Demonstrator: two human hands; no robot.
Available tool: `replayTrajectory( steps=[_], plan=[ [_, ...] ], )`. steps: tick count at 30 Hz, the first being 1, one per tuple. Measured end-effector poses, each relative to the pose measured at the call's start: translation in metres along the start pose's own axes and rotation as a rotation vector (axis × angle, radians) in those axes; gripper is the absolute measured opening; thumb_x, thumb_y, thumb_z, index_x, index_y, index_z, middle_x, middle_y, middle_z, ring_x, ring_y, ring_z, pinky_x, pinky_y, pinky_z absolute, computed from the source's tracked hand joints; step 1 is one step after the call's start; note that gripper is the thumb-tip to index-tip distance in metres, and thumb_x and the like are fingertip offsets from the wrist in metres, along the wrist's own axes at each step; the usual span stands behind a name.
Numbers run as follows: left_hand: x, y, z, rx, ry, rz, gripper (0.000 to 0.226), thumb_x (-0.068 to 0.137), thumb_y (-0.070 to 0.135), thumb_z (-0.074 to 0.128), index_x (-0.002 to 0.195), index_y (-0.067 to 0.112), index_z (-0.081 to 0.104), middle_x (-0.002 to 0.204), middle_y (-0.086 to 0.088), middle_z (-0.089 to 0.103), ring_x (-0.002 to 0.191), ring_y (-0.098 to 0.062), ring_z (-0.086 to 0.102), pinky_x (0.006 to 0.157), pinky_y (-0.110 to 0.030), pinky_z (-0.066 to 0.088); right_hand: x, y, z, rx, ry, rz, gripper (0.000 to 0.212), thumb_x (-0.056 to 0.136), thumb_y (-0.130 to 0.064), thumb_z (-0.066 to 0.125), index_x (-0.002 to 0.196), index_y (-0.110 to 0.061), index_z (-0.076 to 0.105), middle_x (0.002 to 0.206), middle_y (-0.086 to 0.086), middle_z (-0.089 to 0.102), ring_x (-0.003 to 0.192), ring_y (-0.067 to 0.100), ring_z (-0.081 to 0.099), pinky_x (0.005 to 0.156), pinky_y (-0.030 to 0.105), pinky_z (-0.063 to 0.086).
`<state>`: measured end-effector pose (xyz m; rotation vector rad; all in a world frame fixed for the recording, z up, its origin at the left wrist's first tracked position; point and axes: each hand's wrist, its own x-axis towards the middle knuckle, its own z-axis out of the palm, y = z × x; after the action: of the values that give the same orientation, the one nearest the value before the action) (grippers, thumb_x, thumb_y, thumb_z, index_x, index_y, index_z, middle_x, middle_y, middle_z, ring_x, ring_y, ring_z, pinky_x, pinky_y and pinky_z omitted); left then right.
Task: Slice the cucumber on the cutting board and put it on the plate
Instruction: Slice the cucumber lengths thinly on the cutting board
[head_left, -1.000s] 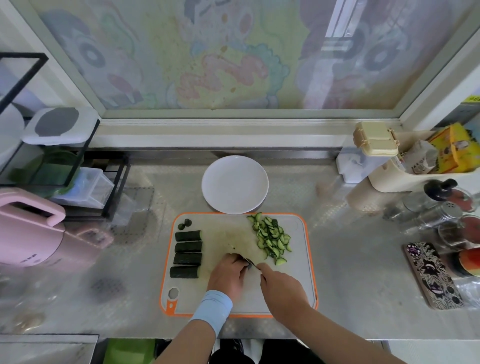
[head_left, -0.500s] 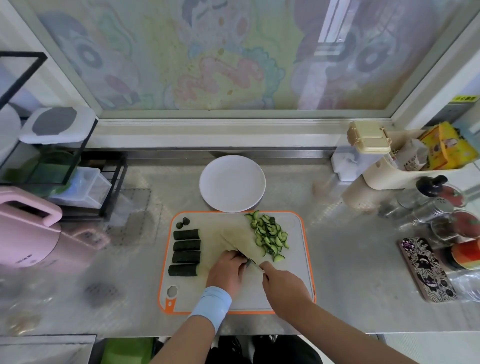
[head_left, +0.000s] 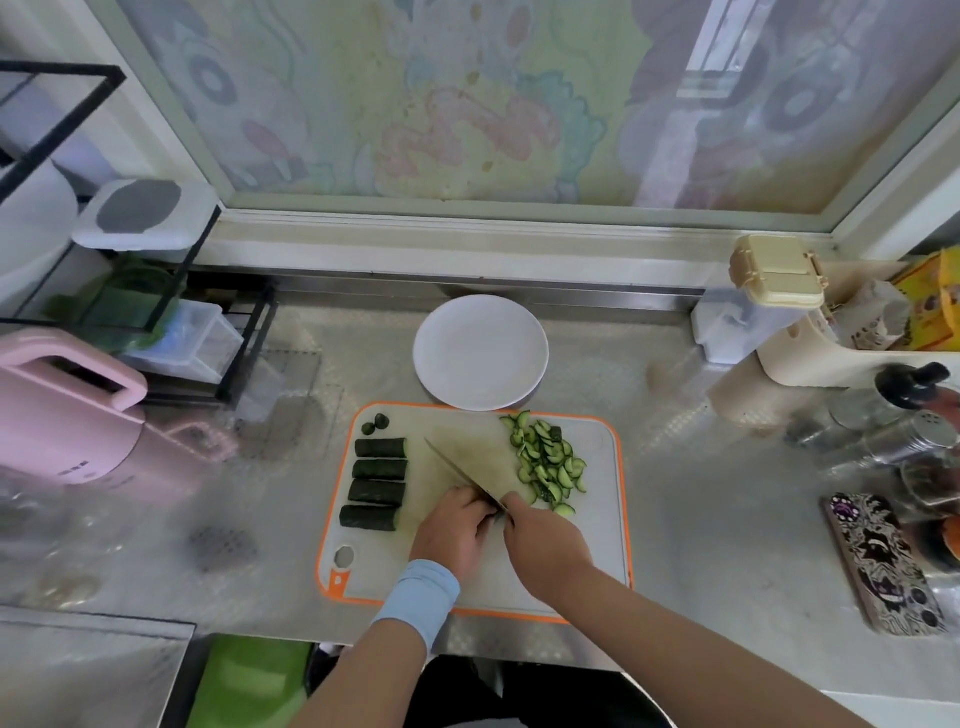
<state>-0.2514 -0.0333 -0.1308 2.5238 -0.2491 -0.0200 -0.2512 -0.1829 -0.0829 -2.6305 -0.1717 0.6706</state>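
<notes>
Steel tabletop (head_left: 701, 493) runs beneath a frosted window covered in faded cartoon figures, and an orange-rimmed cutting board (head_left: 597, 530) lies in the middle of it. Just behind the board, almost touching its far edge, sits a white plate (head_left: 480, 353). Four dark cucumber chunks (head_left: 378, 480) lie in a column down the board's left side, with two small end pieces (head_left: 375, 425) beyond them at the far corner. On the board's right side is a loose heap of cucumber slices (head_left: 548, 462). Between chunks and heap the knife (head_left: 460, 472) slants across the board, its tip pointing away and to the left. The right hand (head_left: 545, 545) grips its handle, fingers wrapped round it. The left hand (head_left: 452, 530), with a pale blue wristband (head_left: 418, 597) at the wrist, sits on the board right against the blade, fingers curled under; what they hold is hidden, so I cannot tell. A pink appliance (head_left: 62, 415) stands far left, and a patterned phone case (head_left: 883, 561) lies far right.
</notes>
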Motion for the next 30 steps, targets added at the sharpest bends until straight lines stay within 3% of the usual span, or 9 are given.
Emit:
replayTrajectory(
  steps=[4,9,14,16,21,30],
  plan=[
    [0.000,-0.001,-0.001,0.033,-0.009,-0.023,0.014,0.085,0.017,0.062,0.094,0.020,0.073,0.099,0.004,0.066,0.092,-0.019,0.056,0.069,-0.023,0.042,-0.010,0.004,-0.002,-0.010,0.016,-0.012,0.018,0.103,-0.024,0.030,0.116,-0.024,0.042,0.077,0.006,0.059,0.066,0.030,0.055,0.057,0.038,0.043],
    [-0.003,-0.001,-0.002,0.036,0.062,0.020,0.024,0.081,0.030,0.048,0.080,0.023,0.071,0.085,0.008,0.066,0.074,-0.018,0.059,0.057,-0.021,0.046,-0.032,0.009,-0.003,-0.021,0.058,-0.017,0.017,0.103,-0.025,0.032,0.114,-0.023,0.044,0.070,0.002,0.053,0.061,0.026,0.048,0.051,0.034,0.031],
    [-0.002,0.002,-0.003,0.013,0.071,0.008,0.008,0.074,0.017,0.067,0.079,0.022,0.071,0.083,0.008,0.067,0.073,-0.017,0.059,0.057,-0.019,0.046,-0.037,0.013,-0.003,-0.018,0.035,-0.008,0.010,0.103,-0.024,0.032,0.107,-0.022,0.041,0.066,0.000,0.049,0.059,0.025,0.046,0.048,0.033,0.028],
    [-0.002,0.002,-0.003,0.014,0.072,0.001,0.013,0.071,0.012,0.076,0.079,0.022,0.072,0.082,0.007,0.067,0.073,-0.018,0.060,0.058,-0.018,0.044,-0.035,0.012,-0.002,-0.002,0.028,0.007,0.008,0.102,-0.024,0.032,0.104,-0.022,0.040,0.066,0.001,0.050,0.058,0.024,0.046,0.049,0.034,0.030],
    [-0.005,0.005,-0.001,0.006,0.105,0.003,0.009,0.077,0.018,0.069,0.083,0.023,0.073,0.087,0.009,0.067,0.083,-0.008,0.048,0.058,-0.015,0.040,-0.023,0.010,0.002,-0.004,0.014,0.034,0.012,0.102,-0.021,0.032,0.109,-0.021,0.042,0.067,0.003,0.051,0.060,0.027,0.049,0.050,0.033,0.032],
    [-0.007,0.002,0.000,0.016,0.087,-0.019,0.011,0.078,0.014,0.072,0.085,0.023,0.071,0.086,0.007,0.065,0.085,-0.009,0.047,0.060,-0.017,0.039,-0.009,0.001,0.004,0.015,-0.008,0.021,0.012,0.102,-0.020,0.031,0.110,-0.020,0.040,0.072,0.004,0.053,0.063,0.029,0.050,0.053,0.035,0.037]
  ],
)
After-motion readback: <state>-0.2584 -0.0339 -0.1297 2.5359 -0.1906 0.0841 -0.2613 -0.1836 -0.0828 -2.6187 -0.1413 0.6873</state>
